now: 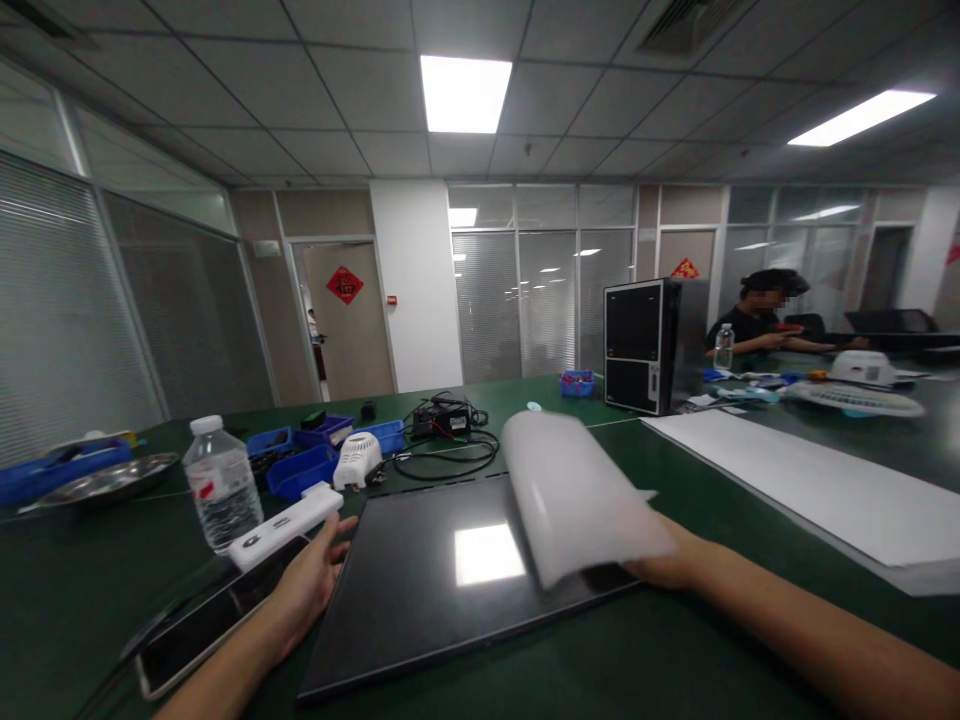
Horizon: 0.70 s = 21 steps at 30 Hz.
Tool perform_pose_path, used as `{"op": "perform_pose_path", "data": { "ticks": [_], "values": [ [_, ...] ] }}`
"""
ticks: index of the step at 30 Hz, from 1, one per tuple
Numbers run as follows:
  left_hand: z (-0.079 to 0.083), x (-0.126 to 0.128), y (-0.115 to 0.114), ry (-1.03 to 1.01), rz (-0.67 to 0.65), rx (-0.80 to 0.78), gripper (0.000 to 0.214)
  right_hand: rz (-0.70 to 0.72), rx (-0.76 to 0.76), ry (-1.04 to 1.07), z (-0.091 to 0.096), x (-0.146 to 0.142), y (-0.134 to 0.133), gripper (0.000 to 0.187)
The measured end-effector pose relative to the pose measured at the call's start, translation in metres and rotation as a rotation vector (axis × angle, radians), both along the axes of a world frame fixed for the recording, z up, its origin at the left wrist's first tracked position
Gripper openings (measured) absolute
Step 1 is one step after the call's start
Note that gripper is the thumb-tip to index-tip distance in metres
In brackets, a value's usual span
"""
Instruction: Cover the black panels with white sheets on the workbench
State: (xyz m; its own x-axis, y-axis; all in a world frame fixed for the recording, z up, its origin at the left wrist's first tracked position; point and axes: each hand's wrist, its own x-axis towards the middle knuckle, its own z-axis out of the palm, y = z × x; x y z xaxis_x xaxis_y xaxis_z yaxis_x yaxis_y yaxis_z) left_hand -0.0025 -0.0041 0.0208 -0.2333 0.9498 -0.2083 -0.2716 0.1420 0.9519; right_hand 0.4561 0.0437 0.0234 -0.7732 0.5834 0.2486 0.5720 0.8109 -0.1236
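Observation:
A dark glossy panel lies flat on the green table in front of me. My left hand rests at the panel's left edge, fingers stretched out along it, beside a white bar-shaped device. My right hand is at the panel's right edge and holds a curled white translucent sheet that arches up over the panel; the sheet hides most of its fingers.
A water bottle and a phone sit to the left. Blue bins, a white gadget and black cables lie behind the panel. White sheets lie at right; a computer tower and a seated person are beyond.

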Motion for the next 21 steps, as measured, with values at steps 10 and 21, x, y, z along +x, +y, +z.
{"op": "perform_pose_path", "data": {
  "ticks": [10,21],
  "values": [
    [0.003,0.003,-0.002,0.058,0.005,0.007,0.049,0.062,0.048,-0.072,0.02,-0.035,-0.034,0.035],
    [0.002,0.002,-0.005,0.282,-0.015,-0.003,0.066,0.101,0.018,-0.052,0.022,-0.034,-0.038,0.037]
  ]
}}
